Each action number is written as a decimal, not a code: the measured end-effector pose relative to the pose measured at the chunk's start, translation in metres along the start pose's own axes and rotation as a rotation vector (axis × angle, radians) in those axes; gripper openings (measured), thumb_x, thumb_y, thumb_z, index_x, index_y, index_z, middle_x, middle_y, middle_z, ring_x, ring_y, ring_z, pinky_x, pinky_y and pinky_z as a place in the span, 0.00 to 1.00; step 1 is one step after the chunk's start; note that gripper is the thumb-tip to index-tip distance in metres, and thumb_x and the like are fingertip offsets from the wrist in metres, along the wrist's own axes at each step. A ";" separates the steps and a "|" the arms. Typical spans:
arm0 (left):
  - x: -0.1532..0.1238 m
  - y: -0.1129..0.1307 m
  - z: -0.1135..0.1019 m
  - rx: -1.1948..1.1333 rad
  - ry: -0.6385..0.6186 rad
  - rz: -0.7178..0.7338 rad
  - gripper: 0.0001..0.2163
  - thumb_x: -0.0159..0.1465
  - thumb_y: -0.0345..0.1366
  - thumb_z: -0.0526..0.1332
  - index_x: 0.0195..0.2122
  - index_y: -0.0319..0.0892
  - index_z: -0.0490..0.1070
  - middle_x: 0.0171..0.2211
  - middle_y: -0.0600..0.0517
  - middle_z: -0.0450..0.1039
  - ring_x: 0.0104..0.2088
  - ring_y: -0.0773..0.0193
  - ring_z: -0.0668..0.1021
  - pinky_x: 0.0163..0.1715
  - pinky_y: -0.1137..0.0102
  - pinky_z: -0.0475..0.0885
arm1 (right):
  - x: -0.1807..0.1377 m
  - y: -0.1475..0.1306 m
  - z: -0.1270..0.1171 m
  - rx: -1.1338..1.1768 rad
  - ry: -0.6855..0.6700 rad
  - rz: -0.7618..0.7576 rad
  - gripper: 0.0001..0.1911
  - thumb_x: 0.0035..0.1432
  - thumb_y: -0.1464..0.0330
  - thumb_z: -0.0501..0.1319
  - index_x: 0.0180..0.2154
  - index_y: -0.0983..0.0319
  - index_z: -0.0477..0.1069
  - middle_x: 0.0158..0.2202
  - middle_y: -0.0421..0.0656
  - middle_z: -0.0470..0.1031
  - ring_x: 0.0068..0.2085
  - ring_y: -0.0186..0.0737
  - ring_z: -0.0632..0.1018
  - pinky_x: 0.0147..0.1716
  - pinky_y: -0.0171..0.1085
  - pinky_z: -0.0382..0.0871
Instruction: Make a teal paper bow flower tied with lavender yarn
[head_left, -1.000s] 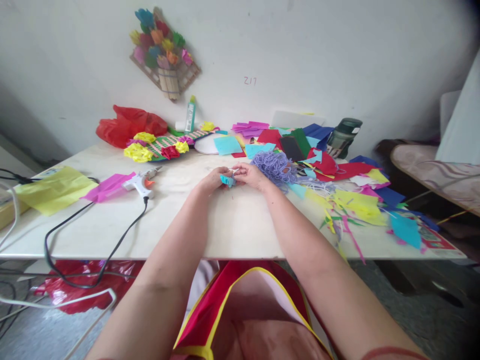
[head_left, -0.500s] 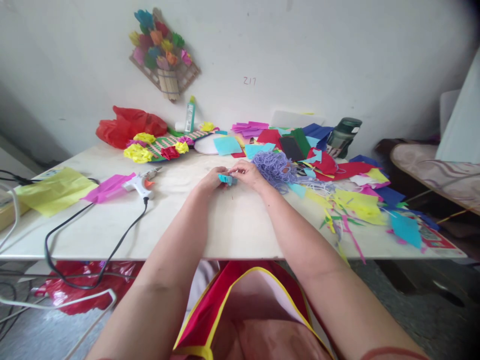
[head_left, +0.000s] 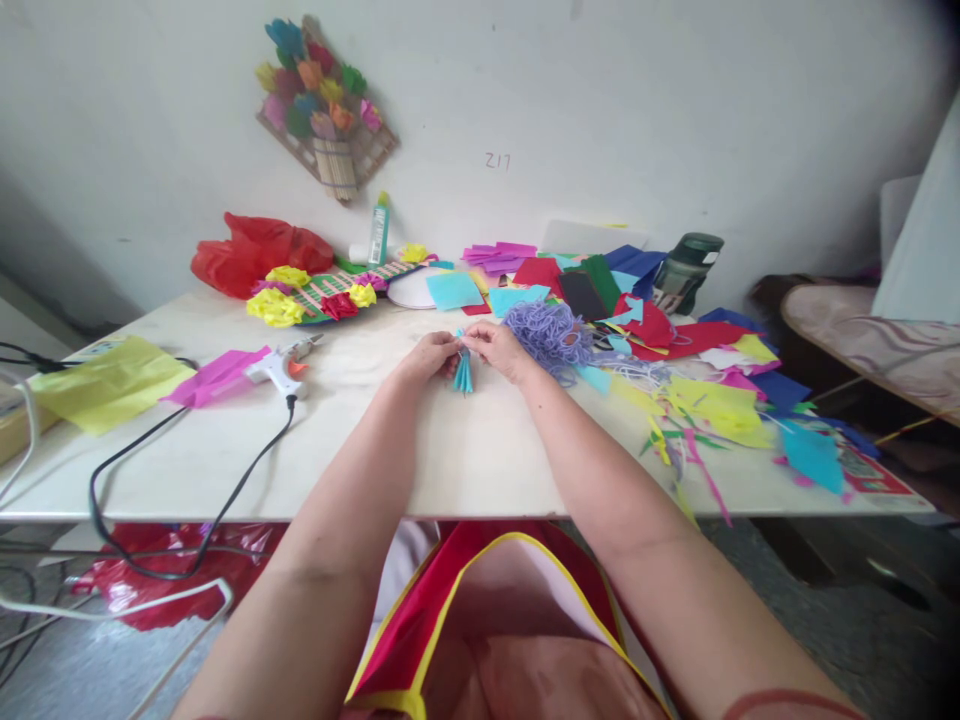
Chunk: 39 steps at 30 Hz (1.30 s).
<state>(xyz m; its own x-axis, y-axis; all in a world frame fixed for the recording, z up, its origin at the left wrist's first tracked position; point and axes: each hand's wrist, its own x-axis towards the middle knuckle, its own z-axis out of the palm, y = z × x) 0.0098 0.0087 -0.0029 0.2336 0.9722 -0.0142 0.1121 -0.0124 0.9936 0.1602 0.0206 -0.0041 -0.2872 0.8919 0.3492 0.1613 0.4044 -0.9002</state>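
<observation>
A small piece of pleated light-blue paper point(head_left: 463, 374) hangs between my two hands over the middle of the table, its folds fanning out downward. My left hand point(head_left: 433, 356) pinches it near the top from the left. On the other side, the fingertips of my right hand point(head_left: 493, 347) are closed at the same gathered spot. Whether a thread runs between the fingers is too small to tell. A tangle of lilac yarn point(head_left: 547, 335) lies right beside my right hand.
A white glue gun point(head_left: 280, 373) with a black cord lies at left, near pink paper point(head_left: 217, 377) and yellow paper point(head_left: 112, 383). Coloured paper sheets and scraps point(head_left: 712, 410) cover the right side. A decorated board point(head_left: 330, 295), glue bottle point(head_left: 379, 232) and dark bottle point(head_left: 688, 272) stand behind.
The blue paper has turned from a compact shape at my left hand to hanging downward with its folds spread. Both hands stay close together in nearly the same place.
</observation>
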 end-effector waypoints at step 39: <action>-0.004 0.004 -0.011 0.174 -0.006 -0.007 0.14 0.51 0.41 0.66 0.20 0.40 0.63 0.11 0.61 0.52 0.12 0.76 0.54 0.14 0.74 0.45 | 0.000 0.004 -0.007 0.230 -0.015 0.196 0.14 0.48 0.61 0.65 0.23 0.63 0.65 0.19 0.35 0.68 0.20 0.26 0.68 0.22 0.28 0.66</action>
<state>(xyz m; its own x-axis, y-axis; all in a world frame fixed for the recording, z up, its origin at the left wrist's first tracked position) -0.0015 0.0076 0.0020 0.2382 0.9710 -0.0227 0.2790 -0.0460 0.9592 0.1676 0.0236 -0.0055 -0.2857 0.9447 0.1609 -0.0031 0.1670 -0.9860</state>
